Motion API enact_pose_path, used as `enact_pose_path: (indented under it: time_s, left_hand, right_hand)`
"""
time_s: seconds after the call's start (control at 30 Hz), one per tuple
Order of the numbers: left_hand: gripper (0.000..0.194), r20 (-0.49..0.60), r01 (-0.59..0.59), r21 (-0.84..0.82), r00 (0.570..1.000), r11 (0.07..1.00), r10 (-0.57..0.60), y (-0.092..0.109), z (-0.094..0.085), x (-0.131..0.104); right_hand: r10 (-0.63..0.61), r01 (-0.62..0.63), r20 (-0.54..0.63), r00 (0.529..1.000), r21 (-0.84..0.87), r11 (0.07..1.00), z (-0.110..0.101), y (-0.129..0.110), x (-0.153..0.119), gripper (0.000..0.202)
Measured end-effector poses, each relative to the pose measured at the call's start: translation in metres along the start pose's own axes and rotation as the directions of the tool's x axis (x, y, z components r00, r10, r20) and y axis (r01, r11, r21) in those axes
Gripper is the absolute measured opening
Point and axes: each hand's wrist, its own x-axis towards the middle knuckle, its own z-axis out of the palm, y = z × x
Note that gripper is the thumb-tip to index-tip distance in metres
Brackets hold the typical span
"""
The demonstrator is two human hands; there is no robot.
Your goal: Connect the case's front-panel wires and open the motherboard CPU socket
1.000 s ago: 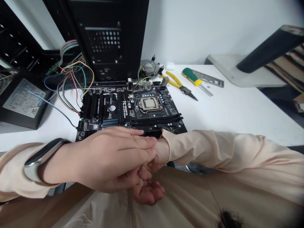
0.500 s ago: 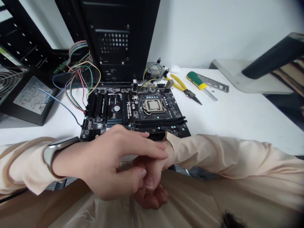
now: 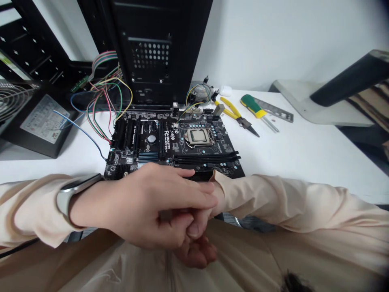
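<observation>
My left hand point(image 3: 146, 202), with a watch point(image 3: 80, 183) on its wrist, lies over my right hand point(image 3: 199, 239) just in front of the motherboard. Its fingers stretch across the right wrist and its thumb touches the right thumb. The fingers of my right hand are curled and partly covered; whether something small is between them cannot be seen. Beyond both hands a black motherboard point(image 3: 188, 147) lies flat on the white table point(image 3: 273, 158). The processor point(image 3: 198, 136) sits in its socket, and thin coloured wires point(image 3: 106, 97) run to the board's left edge.
Behind the board stands a black computer case point(image 3: 154, 24), with a power supply point(image 3: 45, 119) at the left. Cooler point(image 3: 199, 93), pliers point(image 3: 235, 111), green-yellow screwdriver point(image 3: 255, 107) and a metal plate point(image 3: 278, 111) lie at the back right, near a monitor stand point(image 3: 300, 101).
My left thumb has bent inward against the right thumb. The view has shifted slightly, while the objects on the table look unmoved.
</observation>
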Motion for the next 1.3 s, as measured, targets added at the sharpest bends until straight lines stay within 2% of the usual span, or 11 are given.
enact_pose_path:
  time_s: [0.07, 0.13, 0.2, 0.27, 0.33, 0.4, 0.5, 0.6, 0.8, 1.03, 1.3]
  left_hand:
    - [0.022, 0.000, -0.024, 0.000, 1.000, 1.000, 0.024, -0.001, 0.000, 0.001]
    - [0.021, -0.005, -0.038, 0.003, 0.999, 0.999, 0.038, -0.002, -0.001, 0.001]
    - [0.022, -0.009, -0.050, 0.000, 0.999, 0.999, 0.050, -0.003, -0.001, 0.001]
    - [0.026, -0.016, -0.054, -0.019, 0.998, 0.998, 0.054, -0.005, -0.002, -0.001]
    - [0.033, -0.037, -0.026, -0.068, 0.999, 0.997, 0.023, -0.008, -0.002, -0.003]
    - [0.038, -0.094, 0.063, -0.153, 0.992, 0.986, -0.078, -0.011, -0.001, -0.005]
    - [0.033, -0.170, 0.226, -0.286, 0.944, 0.931, -0.281, -0.014, -0.001, -0.007]
    - [0.026, -0.197, 0.299, -0.311, 0.908, 0.902, -0.369, -0.011, -0.001, -0.005]
    - [0.024, -0.241, 0.348, -0.201, 0.889, 0.916, -0.390, -0.004, 0.002, 0.001]
    - [0.024, -0.196, 0.414, -0.296, 0.856, 0.861, -0.479, -0.003, 0.005, 0.000]
    - [0.023, -0.187, 0.411, -0.291, 0.861, 0.864, -0.473, -0.004, 0.005, -0.001]
  right_hand:
    - [0.116, -0.122, 0.160, 0.980, 0.024, 0.992, -0.003, -0.002, 0.002, 0.034]
    - [0.148, -0.163, 0.279, 0.949, 0.033, 0.986, -0.005, -0.005, 0.003, 0.042]
    - [0.098, -0.135, 0.408, 0.908, 0.063, 0.989, -0.005, -0.007, 0.002, 0.052]
    - [-0.011, -0.049, 0.450, 0.893, 0.122, 0.991, -0.001, -0.009, -0.003, 0.059]
    - [-0.155, 0.105, 0.300, 0.941, 0.176, 0.979, 0.007, -0.011, -0.010, 0.061]
    - [-0.270, 0.250, 0.086, 0.959, 0.190, 0.950, 0.017, -0.012, -0.017, 0.065]
    - [-0.340, 0.378, -0.194, 0.920, 0.210, 0.902, 0.030, -0.012, -0.020, 0.078]
    - [-0.349, 0.454, -0.374, 0.859, 0.243, 0.857, 0.035, -0.009, -0.016, 0.087]
    - [-0.339, 0.467, -0.401, 0.851, 0.283, 0.838, 0.036, -0.010, -0.012, 0.088]
    - [-0.314, 0.456, -0.411, 0.856, 0.315, 0.832, 0.036, -0.010, -0.011, 0.083]
    - [-0.315, 0.439, -0.359, 0.879, 0.348, 0.829, 0.035, -0.008, -0.013, 0.084]
